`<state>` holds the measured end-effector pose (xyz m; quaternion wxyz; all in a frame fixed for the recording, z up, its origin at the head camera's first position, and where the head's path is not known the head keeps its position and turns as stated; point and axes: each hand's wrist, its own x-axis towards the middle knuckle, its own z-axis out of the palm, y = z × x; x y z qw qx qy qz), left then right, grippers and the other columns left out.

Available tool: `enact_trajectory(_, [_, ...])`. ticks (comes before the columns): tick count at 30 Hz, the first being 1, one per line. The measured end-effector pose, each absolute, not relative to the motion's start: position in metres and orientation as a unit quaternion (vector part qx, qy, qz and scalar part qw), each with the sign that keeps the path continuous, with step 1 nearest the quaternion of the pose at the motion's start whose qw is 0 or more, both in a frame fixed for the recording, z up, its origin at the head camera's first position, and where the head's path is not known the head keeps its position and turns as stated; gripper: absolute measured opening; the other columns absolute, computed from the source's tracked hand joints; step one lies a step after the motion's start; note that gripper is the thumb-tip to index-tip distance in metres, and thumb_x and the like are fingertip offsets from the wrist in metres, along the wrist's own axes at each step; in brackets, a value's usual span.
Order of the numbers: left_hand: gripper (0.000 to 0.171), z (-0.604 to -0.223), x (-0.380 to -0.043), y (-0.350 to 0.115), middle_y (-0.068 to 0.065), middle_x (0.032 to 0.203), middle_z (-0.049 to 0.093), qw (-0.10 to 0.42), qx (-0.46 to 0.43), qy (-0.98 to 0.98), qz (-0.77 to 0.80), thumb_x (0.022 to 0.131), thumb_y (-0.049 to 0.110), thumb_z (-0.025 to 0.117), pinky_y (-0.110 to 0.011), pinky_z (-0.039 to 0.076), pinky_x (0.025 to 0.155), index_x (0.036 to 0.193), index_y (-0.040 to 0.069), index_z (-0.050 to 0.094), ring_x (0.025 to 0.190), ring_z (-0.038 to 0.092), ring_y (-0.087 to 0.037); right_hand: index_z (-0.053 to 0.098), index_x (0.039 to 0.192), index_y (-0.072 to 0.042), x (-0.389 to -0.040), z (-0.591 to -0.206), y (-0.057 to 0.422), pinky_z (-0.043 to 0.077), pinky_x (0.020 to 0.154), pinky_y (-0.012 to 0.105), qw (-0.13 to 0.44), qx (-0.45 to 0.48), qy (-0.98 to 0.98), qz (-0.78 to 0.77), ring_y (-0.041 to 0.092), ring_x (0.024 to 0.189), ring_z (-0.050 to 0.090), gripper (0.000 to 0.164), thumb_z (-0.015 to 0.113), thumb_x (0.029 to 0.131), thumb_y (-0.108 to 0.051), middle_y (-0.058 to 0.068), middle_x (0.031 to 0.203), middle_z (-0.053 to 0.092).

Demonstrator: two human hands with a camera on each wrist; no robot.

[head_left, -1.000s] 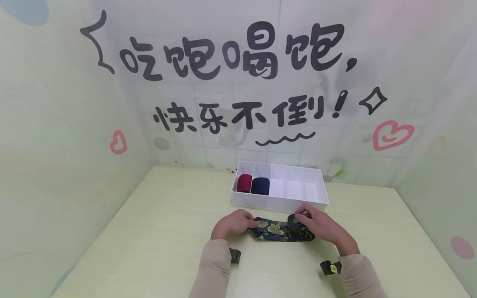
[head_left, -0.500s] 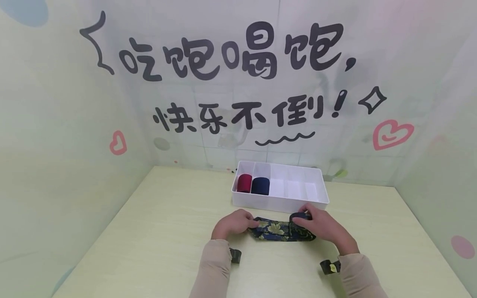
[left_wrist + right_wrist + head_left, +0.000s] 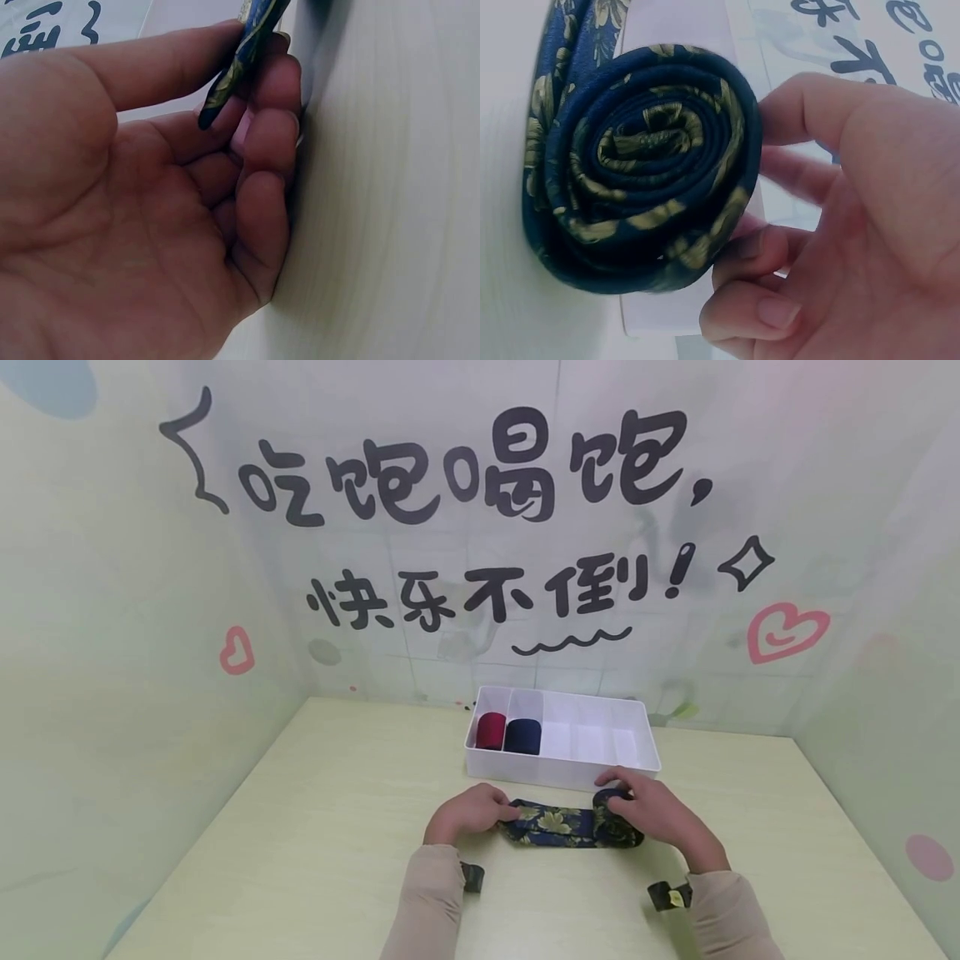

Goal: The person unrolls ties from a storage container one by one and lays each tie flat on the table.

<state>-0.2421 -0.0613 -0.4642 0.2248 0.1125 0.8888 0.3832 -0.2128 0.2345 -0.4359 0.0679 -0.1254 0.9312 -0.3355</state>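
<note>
While left hand (image 3: 465, 812) pinches patterned tie (image 3: 555, 821) by flat end, right hand (image 3: 660, 814) holds roll (image 3: 645, 172); tie's long axis runs sideways between hands, roll lying nearer right.

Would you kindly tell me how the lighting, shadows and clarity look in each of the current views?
Head view: soft, fairly even light, with clear wall lettering and only faint shadows on the table; left wrist view: the left grip looks dim, a darker shadow running beside it; right wrist view: a cool bluish cast, with dark gaps between the turns of the rolled tie.
</note>
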Motion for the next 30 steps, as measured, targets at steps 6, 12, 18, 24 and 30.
enact_trajectory(6, [0.027, -0.463, -0.240, -0.062, 0.003, 0.066, 0.047, 0.226, 0.111, 0.887, 0.386, 0.098, 0.029, 0.066, -0.028, 0.033, 0.061, 0.081, 0.009, 0.067, 0.065, 0.042, -0.014, 0.071, 0.110, -0.015, -0.213, -0.435, 0.241, 0.050, 0.095, 0.049, 0.049, -0.175, 0.925, -0.333, 0.030, 0.117, 0.061, 0.025, 0.051, 0.099, -0.006, 0.009, 0.123, 0.069])
enact_trajectory(12, [0.026, -0.463, -0.240, -0.061, 0.003, 0.067, 0.047, 0.222, 0.113, 0.887, 0.388, 0.098, 0.029, 0.066, -0.028, 0.033, 0.061, 0.082, 0.008, 0.068, 0.065, 0.042, -0.014, 0.066, 0.102, -0.017, -0.215, -0.437, 0.243, 0.046, 0.080, 0.037, 0.078, -0.137, 0.923, -0.352, 0.019, 0.094, 0.057, 0.012, 0.059, 0.102, -0.027, 0.003, 0.105, 0.065])
enact_trajectory(18, [0.026, -0.462, -0.241, -0.062, 0.003, 0.067, 0.048, 0.225, 0.112, 0.888, 0.386, 0.098, 0.030, 0.065, -0.028, 0.033, 0.061, 0.082, 0.009, 0.068, 0.065, 0.043, -0.014, 0.056, 0.102, -0.015, -0.213, -0.438, 0.243, 0.041, 0.070, 0.033, 0.087, -0.094, 0.929, -0.346, 0.020, 0.083, 0.052, 0.038, 0.078, 0.088, -0.043, 0.005, 0.097, 0.061])
enact_trajectory(24, [0.026, -0.463, -0.241, -0.062, 0.003, 0.067, 0.048, 0.225, 0.111, 0.888, 0.385, 0.098, 0.030, 0.066, -0.028, 0.033, 0.061, 0.082, 0.009, 0.068, 0.065, 0.043, -0.014, 0.053, 0.106, -0.012, -0.212, -0.436, 0.251, 0.041, 0.069, 0.033, 0.093, -0.080, 0.933, -0.338, 0.021, 0.083, 0.052, 0.039, 0.078, 0.087, -0.036, 0.008, 0.100, 0.063])
enact_trajectory(30, [0.026, -0.465, -0.241, -0.062, 0.003, 0.067, 0.049, 0.223, 0.117, 0.887, 0.386, 0.098, 0.029, 0.066, -0.028, 0.033, 0.060, 0.080, 0.010, 0.067, 0.065, 0.043, -0.014, 0.048, 0.107, -0.006, -0.210, -0.430, 0.261, 0.040, 0.069, 0.033, 0.098, -0.076, 0.933, -0.338, 0.021, 0.083, 0.051, 0.038, 0.072, 0.088, -0.028, 0.009, 0.097, 0.058])
